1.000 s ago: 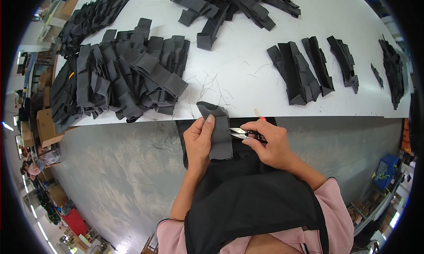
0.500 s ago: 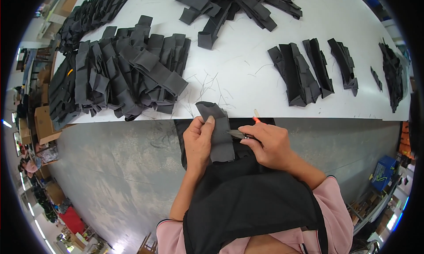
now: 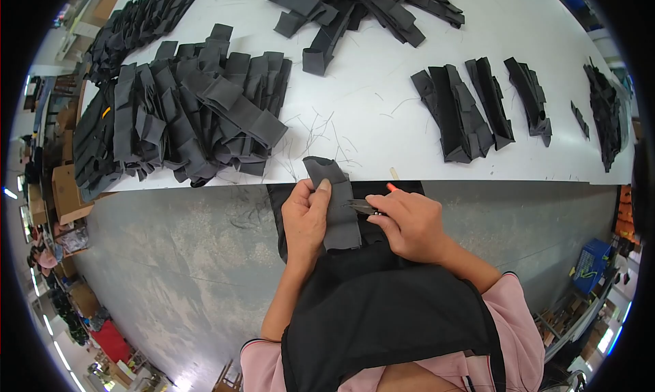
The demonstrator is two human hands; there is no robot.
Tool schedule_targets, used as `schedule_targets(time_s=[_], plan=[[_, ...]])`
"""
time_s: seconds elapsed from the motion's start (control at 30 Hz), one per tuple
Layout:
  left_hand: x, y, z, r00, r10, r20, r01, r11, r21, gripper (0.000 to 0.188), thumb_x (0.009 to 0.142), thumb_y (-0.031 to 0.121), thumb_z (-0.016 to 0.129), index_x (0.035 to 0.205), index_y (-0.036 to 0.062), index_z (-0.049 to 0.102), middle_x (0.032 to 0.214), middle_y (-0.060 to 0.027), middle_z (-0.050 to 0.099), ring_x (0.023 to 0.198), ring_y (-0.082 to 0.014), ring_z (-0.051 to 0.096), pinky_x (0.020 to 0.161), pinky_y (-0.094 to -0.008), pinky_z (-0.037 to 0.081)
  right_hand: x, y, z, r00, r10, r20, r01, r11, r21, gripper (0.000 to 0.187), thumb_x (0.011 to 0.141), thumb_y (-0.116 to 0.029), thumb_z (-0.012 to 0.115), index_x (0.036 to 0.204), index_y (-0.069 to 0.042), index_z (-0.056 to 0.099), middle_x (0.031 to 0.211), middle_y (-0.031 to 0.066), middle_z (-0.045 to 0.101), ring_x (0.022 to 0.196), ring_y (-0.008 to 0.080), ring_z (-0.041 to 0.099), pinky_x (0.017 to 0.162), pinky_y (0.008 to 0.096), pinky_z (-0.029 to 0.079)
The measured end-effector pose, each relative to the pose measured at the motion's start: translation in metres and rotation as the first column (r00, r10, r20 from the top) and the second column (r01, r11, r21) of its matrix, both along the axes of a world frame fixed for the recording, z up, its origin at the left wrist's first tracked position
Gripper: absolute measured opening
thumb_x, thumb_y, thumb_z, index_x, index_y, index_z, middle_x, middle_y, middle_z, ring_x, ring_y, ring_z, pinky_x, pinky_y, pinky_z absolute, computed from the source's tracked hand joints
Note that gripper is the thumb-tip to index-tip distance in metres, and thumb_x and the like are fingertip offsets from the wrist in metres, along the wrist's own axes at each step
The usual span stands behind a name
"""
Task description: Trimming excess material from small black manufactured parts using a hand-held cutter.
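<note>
My left hand (image 3: pixel 307 213) pinches a dark grey sewn fabric strip (image 3: pixel 341 218), thumb on top, holding it upright over my lap at the table's near edge. In my right hand (image 3: pixel 408 221) are small thread snips (image 3: pixel 361 206), my fingers closed round them. Their dark metal blades reach over the strip's right side; whether they touch the cloth or a thread I cannot tell. An orange tip (image 3: pixel 391 186) sticks up beside my right index finger. Beneath both hands lies my black apron (image 3: pixel 389 303).
On the white table (image 3: pixel 368 126) a big heap of grey strips (image 3: pixel 205 105) lies left, another pile (image 3: pixel 368 10) at the far middle. Several folded strips (image 3: pixel 454 115) stand to the right, beside a dark bundle (image 3: pixel 606 119). Loose thread ends (image 3: pixel 317 136) are scattered near the edge.
The snips have shifted slightly left, their blades now further over the strip. My left hand and the strip stay nearly in place.
</note>
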State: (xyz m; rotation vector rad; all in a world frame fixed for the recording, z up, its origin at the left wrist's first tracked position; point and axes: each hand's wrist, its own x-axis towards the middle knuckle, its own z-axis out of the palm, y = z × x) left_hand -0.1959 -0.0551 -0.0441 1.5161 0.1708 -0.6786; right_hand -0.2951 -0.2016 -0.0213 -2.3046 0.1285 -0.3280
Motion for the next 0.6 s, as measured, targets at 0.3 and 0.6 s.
schedule_targets(time_s=[0.3,0.6], plan=[[-0.0015,-0.0035,0.0001,1.000,0.018,-0.023,-0.018,1.000,0.004,0.014,0.090,0.016,0.057,0.086,0.0031,0.058,0.059,0.0125,0.038,0.054,0.0030,0.028,0.047,-0.0165,0.021,-0.0018,0.0009,-0.0058,0.983,0.040,0.178,0.009,0.963,-0.268,0.028,0.070,-0.014,0.071,0.095,-0.005,0.063,0.071,0.0021,0.054,0.056,0.0167,0.054,0.050,0.0278,0.040],[-0.0024,-0.0051,0.0010,1.000,0.014,-0.003,-0.014,1.000,0.006,0.013,0.091,0.016,0.057,0.087,0.0030,0.057,0.059,0.0125,0.038,0.054,0.0030,0.028,0.047,-0.0165,0.021,-0.0042,0.0009,-0.0017,0.988,-0.113,0.106,0.107,0.993,0.058,0.024,0.071,-0.010,0.070,0.094,-0.006,0.064,0.072,0.0053,0.059,0.059,0.0216,0.057,0.051,0.0286,0.044]])
